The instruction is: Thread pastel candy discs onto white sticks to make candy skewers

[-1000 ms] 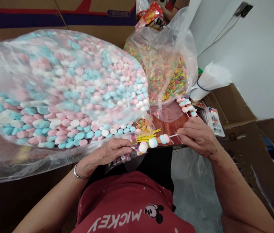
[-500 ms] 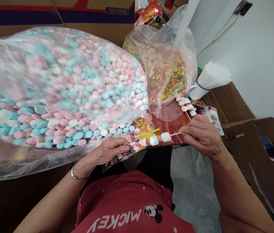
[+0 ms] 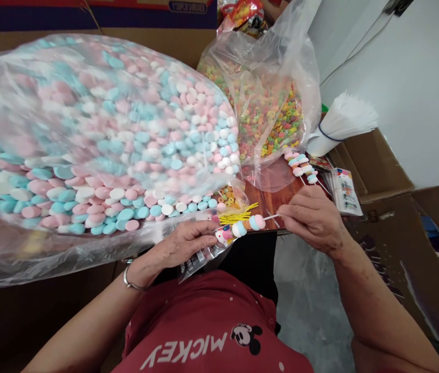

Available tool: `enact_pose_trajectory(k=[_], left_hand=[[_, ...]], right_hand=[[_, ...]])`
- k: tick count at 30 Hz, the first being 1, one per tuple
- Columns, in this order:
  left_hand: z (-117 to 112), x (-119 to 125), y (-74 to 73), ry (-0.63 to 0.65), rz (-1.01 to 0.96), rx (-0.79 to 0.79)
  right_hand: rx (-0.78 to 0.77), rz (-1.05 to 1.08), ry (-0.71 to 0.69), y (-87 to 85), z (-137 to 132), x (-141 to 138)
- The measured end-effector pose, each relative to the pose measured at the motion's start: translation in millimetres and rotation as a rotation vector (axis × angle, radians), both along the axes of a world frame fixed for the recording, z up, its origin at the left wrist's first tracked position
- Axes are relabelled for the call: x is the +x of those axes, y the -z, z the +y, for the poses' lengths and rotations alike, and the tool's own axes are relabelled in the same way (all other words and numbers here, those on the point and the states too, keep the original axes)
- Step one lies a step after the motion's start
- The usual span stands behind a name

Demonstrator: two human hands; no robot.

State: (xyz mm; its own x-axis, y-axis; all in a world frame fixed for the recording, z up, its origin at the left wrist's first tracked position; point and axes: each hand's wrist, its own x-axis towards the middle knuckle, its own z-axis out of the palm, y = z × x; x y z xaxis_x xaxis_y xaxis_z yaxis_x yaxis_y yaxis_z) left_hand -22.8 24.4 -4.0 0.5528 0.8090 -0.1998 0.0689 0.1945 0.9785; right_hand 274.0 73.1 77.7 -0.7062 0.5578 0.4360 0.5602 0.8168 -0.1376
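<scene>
My right hand (image 3: 312,217) pinches the white stick of a candy skewer (image 3: 247,225) threaded with pink, blue and white sweets. The skewer's tip sits inside the mouth of a small clear printed sleeve (image 3: 203,254), which my left hand (image 3: 186,242) grips at the table's front edge. Yellow twist ties (image 3: 238,215) lie just behind the skewer. A huge clear bag of pink, blue and white candies (image 3: 98,140) fills the left half of the view.
A clear bag of coloured cereal rings (image 3: 269,114) stands behind. A finished skewer (image 3: 300,167), a bundle of white sticks (image 3: 339,124) and a stack of printed sleeves (image 3: 345,191) lie at right. Cardboard boxes (image 3: 374,171) surround the table.
The skewer has slid left, its tip going into the sleeve held by my left hand. Both hands have shifted slightly left.
</scene>
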Motion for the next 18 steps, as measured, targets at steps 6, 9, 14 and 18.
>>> enact_pose_trajectory(k=[6,9,14,18], left_hand=[[-7.5,8.6,1.3,-0.025,-0.129,-0.166],[-14.8,15.8,6.0,-0.023,-0.15,-0.184],[-31.0,29.5,15.1,-0.237,-0.174,-0.112],[-45.7,32.1,13.7,-0.349,-0.303,-0.174]], right_hand=[[-0.108,-0.056,-0.018,7.7,3.0,-8.8],[-0.192,-0.077,-0.016,10.5,4.1,-15.6],[-0.174,-0.15,-0.095,7.0,5.7,-26.2],[-0.109,-0.146,-0.139,-0.7,8.9,-26.6]])
